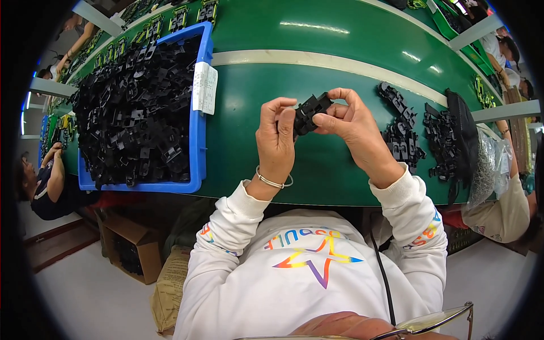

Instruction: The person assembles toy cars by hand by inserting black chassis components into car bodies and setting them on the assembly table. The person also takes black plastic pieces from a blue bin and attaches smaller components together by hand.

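Both my hands meet above the green conveyor belt (317, 85), gripping one small black plastic part (309, 111). My left hand (276, 140), with a thin silver bangle on the wrist, clasps its left side. From the right, my right hand (354, 130) pinches its top with fingertips and thumb. To the left, a blue bin (198, 141) heaped with several similar black plastic parts (130, 113) sits on the belt.
Assembled black parts (403, 133) lie in rows right of my hands, beside a black bag (464, 133) and clear plastic bag (490, 167). A paper label (204, 88) hangs on the bin's rim. Other people sit at left (48, 187) and right (507, 209). A cardboard box (133, 243) stands below.
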The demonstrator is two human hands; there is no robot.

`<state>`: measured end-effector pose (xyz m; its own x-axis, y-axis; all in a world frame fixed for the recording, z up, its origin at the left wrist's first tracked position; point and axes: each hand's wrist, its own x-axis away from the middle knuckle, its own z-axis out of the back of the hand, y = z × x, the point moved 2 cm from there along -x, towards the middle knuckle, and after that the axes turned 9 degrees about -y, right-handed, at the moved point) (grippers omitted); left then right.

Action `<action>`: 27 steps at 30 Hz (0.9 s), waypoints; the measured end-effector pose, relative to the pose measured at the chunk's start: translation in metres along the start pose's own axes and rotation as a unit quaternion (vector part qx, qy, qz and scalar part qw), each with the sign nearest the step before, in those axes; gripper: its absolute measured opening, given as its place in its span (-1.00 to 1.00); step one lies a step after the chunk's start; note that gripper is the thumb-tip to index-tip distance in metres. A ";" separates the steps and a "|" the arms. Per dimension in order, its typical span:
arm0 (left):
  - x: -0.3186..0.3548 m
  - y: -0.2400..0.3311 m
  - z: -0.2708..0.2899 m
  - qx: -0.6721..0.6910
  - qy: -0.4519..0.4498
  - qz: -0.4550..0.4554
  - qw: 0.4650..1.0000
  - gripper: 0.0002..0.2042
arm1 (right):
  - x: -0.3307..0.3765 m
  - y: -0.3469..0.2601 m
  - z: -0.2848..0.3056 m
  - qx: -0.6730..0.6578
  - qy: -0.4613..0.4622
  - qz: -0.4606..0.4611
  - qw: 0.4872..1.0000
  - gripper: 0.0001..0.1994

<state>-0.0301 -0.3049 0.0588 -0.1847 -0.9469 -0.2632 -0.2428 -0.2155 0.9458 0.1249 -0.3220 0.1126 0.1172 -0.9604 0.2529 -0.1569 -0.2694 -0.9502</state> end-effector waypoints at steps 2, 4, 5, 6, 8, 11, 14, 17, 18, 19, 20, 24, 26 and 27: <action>-0.002 -0.001 0.000 -0.073 -0.017 -0.030 0.997 -0.77 | 0.002 0.001 0.001 0.012 0.002 -0.008 1.000 -0.46; -0.002 0.004 -0.002 -0.080 -0.021 -0.023 0.996 -0.76 | 0.002 0.002 0.003 0.024 0.003 -0.017 1.000 -0.48; -0.001 0.006 -0.003 -0.087 -0.023 -0.016 0.996 -0.75 | 0.002 0.003 0.004 0.019 -0.015 -0.011 1.000 -0.51; -0.001 0.007 -0.003 -0.089 -0.024 -0.016 0.996 -0.75 | 0.002 0.005 0.003 0.014 -0.033 -0.005 0.999 -0.54; -0.002 0.008 -0.001 -0.093 -0.022 -0.004 0.995 -0.77 | 0.001 0.010 0.004 0.007 -0.040 0.007 0.999 -0.57; -0.010 0.024 -0.001 -0.177 -0.044 -0.030 0.983 -0.78 | 0.003 0.010 0.006 0.000 -0.056 0.015 0.998 -0.59; -0.018 0.033 -0.002 -0.195 -0.078 0.022 0.977 -0.77 | 0.008 0.003 0.007 0.017 -0.072 0.015 0.997 -0.58; -0.017 0.034 -0.004 -0.148 -0.093 0.024 0.984 -0.76 | 0.011 0.000 0.005 0.022 -0.081 0.029 0.996 -0.57; -0.016 0.034 -0.004 -0.151 -0.094 0.024 0.984 -0.76 | 0.012 -0.001 0.005 0.012 -0.084 0.038 0.996 -0.57; -0.016 0.034 -0.004 -0.150 -0.092 0.025 0.984 -0.76 | 0.012 0.000 0.006 0.010 -0.084 0.039 0.996 -0.57; -0.016 0.034 -0.004 -0.150 -0.090 0.025 0.984 -0.76 | 0.013 0.002 0.008 0.032 -0.076 0.047 0.996 -0.57; -0.014 0.033 -0.011 -0.194 -0.105 0.008 0.975 -0.77 | 0.013 0.004 0.011 0.089 -0.038 0.079 0.992 -0.62; -0.014 0.037 -0.016 -0.148 -0.092 0.040 0.984 -0.79 | 0.011 0.005 0.013 0.119 -0.026 0.090 0.988 -0.63; -0.014 0.036 -0.018 -0.149 -0.094 0.040 0.984 -0.79 | 0.012 0.005 0.013 0.152 -0.014 0.099 0.983 -0.64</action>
<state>-0.0190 -0.3035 0.0998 -0.3717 -0.9089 -0.1891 0.0647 -0.2286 0.9714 0.1383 -0.3337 0.1080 0.1417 -0.9883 0.0562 0.1202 -0.0392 -0.9920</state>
